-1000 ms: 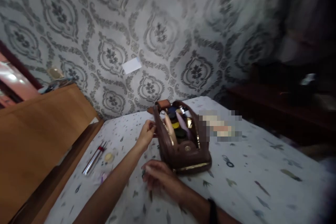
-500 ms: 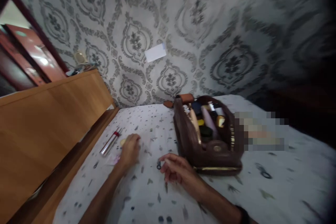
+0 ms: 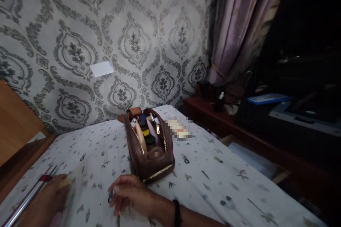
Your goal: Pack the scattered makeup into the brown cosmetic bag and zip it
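Note:
Beside a silver tube with a red band (image 3: 30,195) at the lower left, my left hand (image 3: 44,200) rests on the patterned white sheet (image 3: 93,170). Motion blurs its fingers, so whether they grip anything is unclear. A small yellowish thing (image 3: 65,181) shows at the fingertips, and a bit of pink (image 3: 56,219) lies by the wrist. My right hand (image 3: 133,195) hovers low over the sheet with loosely bent fingers apart and nothing in them. Just beyond it stands an unzipped brown bag (image 3: 151,165), filled with several slim tubes and small containers.
A pixelated flat item (image 3: 179,129) lies right of the bag. The patterned wall (image 3: 133,74) rises behind, with a white card (image 3: 102,68) on it. A wooden board (image 3: 18,120) borders the left. At right are a dark red ledge (image 3: 197,108) and purple curtain (image 3: 234,25).
The view has swung right, so the bag and both hands appear farther left, and the curtain and ledge have come into view. My left hand is now closer to the silver tube.

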The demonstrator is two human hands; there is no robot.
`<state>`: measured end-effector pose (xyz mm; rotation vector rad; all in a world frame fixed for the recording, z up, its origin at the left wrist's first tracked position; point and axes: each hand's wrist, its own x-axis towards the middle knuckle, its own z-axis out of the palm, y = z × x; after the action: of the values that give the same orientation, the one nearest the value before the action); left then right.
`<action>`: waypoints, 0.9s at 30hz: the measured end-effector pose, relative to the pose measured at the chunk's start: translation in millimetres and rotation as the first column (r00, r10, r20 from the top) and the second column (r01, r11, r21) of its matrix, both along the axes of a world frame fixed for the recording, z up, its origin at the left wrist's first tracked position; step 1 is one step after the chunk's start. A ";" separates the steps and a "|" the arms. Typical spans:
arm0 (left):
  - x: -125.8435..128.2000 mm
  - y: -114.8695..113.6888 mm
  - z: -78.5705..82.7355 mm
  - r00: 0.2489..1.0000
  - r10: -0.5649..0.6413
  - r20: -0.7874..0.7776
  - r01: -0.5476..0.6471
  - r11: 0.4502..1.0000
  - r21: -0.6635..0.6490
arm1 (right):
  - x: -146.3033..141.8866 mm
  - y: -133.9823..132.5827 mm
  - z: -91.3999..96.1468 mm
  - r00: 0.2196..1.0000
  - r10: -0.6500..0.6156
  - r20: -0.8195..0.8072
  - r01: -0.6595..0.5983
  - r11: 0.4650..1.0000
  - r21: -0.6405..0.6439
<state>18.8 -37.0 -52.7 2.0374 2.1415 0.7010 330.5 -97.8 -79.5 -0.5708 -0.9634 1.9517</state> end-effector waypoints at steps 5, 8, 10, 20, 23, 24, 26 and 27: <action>70.6 -13.3 36.5 0.883 -0.085 0.462 0.132 0.989 -0.072 | 2.6 2.7 1.8 1.000 0.000 0.013 0.000 1.000 -0.015; 110.6 -18.3 41.7 0.712 -0.145 0.688 0.277 0.957 -0.086 | 4.8 0.0 4.6 0.999 -0.027 0.032 0.028 0.999 -0.021; 128.2 -17.6 34.7 0.548 -0.133 0.826 0.320 0.945 -0.061 | 5.7 -2.3 7.2 0.998 -0.056 0.041 0.057 0.998 -0.018; 131.4 -33.2 6.3 0.450 -0.398 0.800 0.447 0.876 0.184 | -13.2 1.6 26.8 0.982 -0.175 0.075 0.186 0.964 -0.191; 129.5 -38.2 3.7 0.564 -0.491 0.664 0.497 0.844 0.202 | -21.0 3.3 24.3 0.974 -0.224 0.043 0.228 0.962 -0.150; 129.3 -39.2 2.5 0.601 -0.527 0.601 0.520 0.829 0.208 | -22.5 3.3 22.2 0.968 -0.249 0.036 0.251 0.959 -0.131; 129.2 -41.2 -0.1 0.647 -0.607 0.461 0.576 0.785 0.225 | -23.8 2.9 17.5 0.958 -0.281 0.048 0.285 0.955 -0.089; 129.1 -42.3 -1.0 0.656 -0.642 0.397 0.603 0.762 0.236 | -23.6 2.5 15.5 0.956 -0.286 0.066 0.290 0.955 -0.063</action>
<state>147.9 -79.3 -53.7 2.1591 1.0518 1.0217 306.9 -95.3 -64.0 -0.7672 -0.7968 1.7214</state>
